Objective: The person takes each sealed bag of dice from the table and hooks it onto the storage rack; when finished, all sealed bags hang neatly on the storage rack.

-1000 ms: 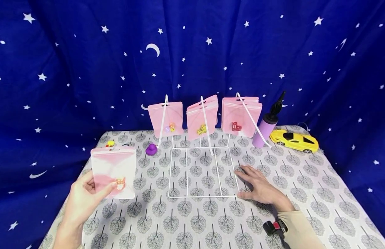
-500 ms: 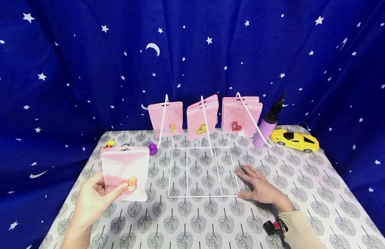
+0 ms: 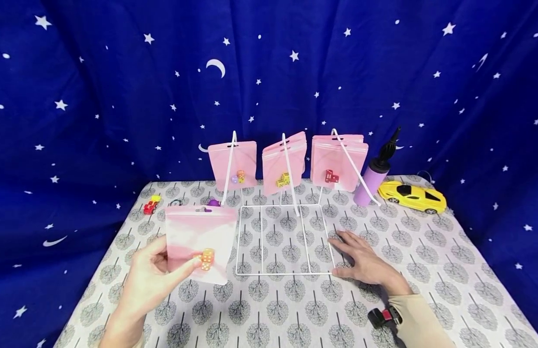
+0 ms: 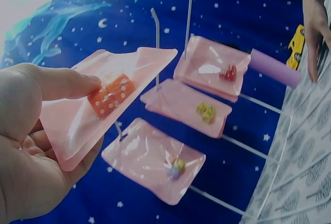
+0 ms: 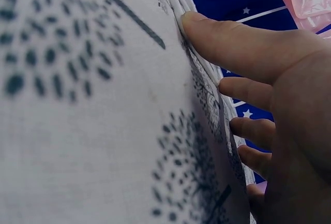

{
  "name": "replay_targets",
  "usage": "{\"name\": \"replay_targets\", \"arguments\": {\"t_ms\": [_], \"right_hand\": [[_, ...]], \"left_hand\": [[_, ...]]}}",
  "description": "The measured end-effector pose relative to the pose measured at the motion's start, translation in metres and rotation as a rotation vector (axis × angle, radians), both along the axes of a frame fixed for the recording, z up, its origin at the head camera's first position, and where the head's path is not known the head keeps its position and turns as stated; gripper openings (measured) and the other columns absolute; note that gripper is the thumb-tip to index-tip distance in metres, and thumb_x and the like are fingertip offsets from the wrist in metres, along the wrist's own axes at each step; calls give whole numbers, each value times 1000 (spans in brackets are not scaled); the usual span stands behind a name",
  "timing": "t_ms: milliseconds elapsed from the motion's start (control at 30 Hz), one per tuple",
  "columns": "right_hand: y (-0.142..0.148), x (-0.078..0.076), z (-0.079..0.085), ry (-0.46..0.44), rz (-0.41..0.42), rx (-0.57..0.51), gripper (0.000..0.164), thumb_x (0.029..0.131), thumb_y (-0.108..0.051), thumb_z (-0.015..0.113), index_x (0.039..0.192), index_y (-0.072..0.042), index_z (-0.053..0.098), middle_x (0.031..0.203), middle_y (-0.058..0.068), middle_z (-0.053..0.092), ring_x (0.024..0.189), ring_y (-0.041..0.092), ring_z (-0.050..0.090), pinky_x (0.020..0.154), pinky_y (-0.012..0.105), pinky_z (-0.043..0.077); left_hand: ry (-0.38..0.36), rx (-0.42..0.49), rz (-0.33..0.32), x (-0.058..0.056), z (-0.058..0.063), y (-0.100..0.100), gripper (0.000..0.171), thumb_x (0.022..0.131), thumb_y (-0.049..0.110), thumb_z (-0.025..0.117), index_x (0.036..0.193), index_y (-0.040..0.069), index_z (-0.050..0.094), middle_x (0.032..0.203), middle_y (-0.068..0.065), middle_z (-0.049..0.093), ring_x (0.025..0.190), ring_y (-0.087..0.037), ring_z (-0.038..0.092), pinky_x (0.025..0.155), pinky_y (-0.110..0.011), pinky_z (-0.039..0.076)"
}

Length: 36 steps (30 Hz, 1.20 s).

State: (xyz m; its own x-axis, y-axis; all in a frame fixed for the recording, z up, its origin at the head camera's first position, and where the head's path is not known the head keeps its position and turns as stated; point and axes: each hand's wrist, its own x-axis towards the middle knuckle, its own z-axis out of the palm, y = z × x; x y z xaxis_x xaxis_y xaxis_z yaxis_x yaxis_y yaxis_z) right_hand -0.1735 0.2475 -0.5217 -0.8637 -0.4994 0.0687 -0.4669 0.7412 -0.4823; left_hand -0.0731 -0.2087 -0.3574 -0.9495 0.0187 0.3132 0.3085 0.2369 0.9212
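My left hand point(image 3: 149, 282) pinches a pink zip bag point(image 3: 199, 232) between thumb and fingers, over the left part of the table. Orange dice point(image 4: 113, 95) show through its clear front, beside the thumb tip. Ahead stands a white wire rack point(image 3: 286, 274) with three slanting prongs. Pink bags hang on each: a left bag point(image 3: 232, 159) with purple and orange dice, middle bags point(image 3: 277, 164) with yellow dice, and right bags point(image 3: 338, 159) with red dice. My right hand point(image 3: 362, 261) rests with fingers spread at the rack base's right side, fingertips on the cloth and wire.
Right of the rack stand a purple hand pump point(image 3: 368, 186) and a yellow toy car point(image 3: 412, 196). A small red and yellow toy point(image 3: 151, 205) lies at the back left. A purple rubber duck point(image 3: 214, 203) is partly hidden behind the held bag. A starry blue curtain point(image 3: 269, 72) hangs behind.
My left hand has carried the pink bag rightward, closer to the rack, and the bag now covers most of the duck. The right hand has stayed in place.
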Motion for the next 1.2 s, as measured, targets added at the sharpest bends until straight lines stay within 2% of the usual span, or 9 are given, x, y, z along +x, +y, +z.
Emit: {"name": "replay_targets", "arguments": {"t_ms": [100,333,633,867,1067,1200], "right_hand": [[0,0,0,-1,1,1,84,78,-52,74,146,-11,44,157,25,25,142,50,19,109,74,13],[-1,0,1,-1,-1,0,85,78,-51,75,146,-11,45,156,26,26,142,50,19,109,74,13],[0,0,0,1,-4,7,84,78,-51,75,146,-12,45,156,25,26,142,50,20,109,73,14],[0,0,1,3,-6,12,84,78,-51,75,146,-12,45,156,25,26,142,50,19,110,72,14],[0,0,0,0,-6,15,84,78,-51,75,146,-12,44,157,25,26,142,50,19,110,72,13],[0,0,0,6,3,10,84,78,-51,75,146,-11,45,156,25,26,142,50,20,110,72,13]], "left_hand": [[12,2,-30,-1,3,6,44,71,-12,78,112,-5,63,91,-5,71,72,-18,71,63,-32,61],[-32,-11,-46,-5,6,17,42,73,-6,79,112,-2,64,94,-4,71,77,-20,71,68,-34,61],[-31,22,-104,-7,4,23,42,76,-7,77,115,-1,63,95,-6,72,78,-21,72,68,-38,62],[-36,53,-146,-7,0,25,41,77,-8,75,115,-5,61,96,-4,73,79,-21,72,68,-37,62],[-15,65,-162,-9,-2,28,41,77,-7,75,115,-5,61,98,-5,73,81,-21,72,69,-36,61],[-14,46,-124,-12,-5,30,40,77,-6,76,114,-4,62,98,-3,72,81,-20,72,68,-37,62]]}}
